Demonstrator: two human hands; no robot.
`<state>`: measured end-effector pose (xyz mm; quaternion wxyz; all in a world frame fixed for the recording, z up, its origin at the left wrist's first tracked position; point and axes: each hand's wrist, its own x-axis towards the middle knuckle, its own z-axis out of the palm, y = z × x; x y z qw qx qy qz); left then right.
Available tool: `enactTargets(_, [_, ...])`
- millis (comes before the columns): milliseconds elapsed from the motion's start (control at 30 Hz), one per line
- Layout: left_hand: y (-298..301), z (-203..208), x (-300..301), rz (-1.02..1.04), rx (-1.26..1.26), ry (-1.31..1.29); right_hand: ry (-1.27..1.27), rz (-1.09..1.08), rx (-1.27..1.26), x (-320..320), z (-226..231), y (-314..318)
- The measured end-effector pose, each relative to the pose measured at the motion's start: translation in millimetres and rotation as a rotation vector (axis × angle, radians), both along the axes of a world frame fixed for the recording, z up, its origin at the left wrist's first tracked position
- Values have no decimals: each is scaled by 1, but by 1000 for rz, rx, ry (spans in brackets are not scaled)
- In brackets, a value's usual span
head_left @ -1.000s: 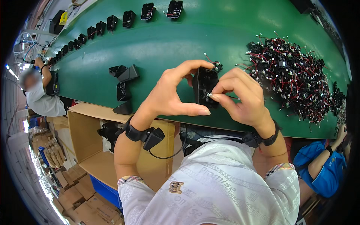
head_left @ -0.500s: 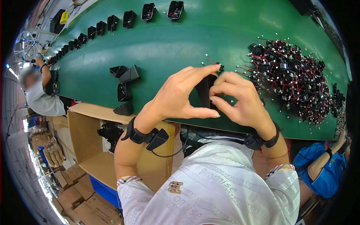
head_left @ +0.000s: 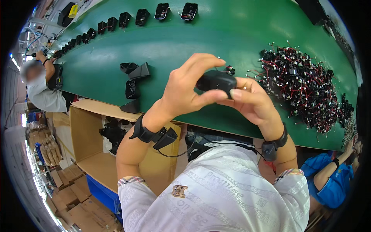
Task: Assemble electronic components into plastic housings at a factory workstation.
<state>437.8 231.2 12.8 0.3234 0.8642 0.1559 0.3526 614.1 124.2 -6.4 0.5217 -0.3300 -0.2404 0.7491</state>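
Above the green table I hold a black plastic housing (head_left: 217, 81) with both hands. My left hand (head_left: 181, 85) curves around its left side, the thumb along the near edge and the fingers arched over the far side. At the right end, my right hand (head_left: 255, 101) grips it with the thumb on the near corner; some of those fingers are hidden behind it. Just beyond the housing sits a small black part with wires (head_left: 230, 70). To the left of my hands several empty black housings (head_left: 133, 89) lie loosely grouped.
A heap of small black parts with red wires and white connectors (head_left: 301, 85) covers the table's right side. A row of black housings (head_left: 142, 17) runs along the far left. An open cardboard box (head_left: 87, 135) stands below the table edge. Co-workers sit at left (head_left: 42, 89) and right (head_left: 326, 178).
The housing has been turned in my hands, from a narrow upright view to a broad side lying across. My right hand has shifted to its right end. The whole view has moved slightly.
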Motion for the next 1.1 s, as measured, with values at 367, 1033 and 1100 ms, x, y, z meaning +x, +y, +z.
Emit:
enactTargets(367, [-12,-7,-4,52,111,-76,190,-18,69,3,-16,-2])
enactTargets(1033, [45,-16,-50,750,457,1121,-2127,-185,478,36,-32,204])
enactTargets(1100, [48,-18,-50,698,399,1173,-2150,-247,499,37,-30,198])
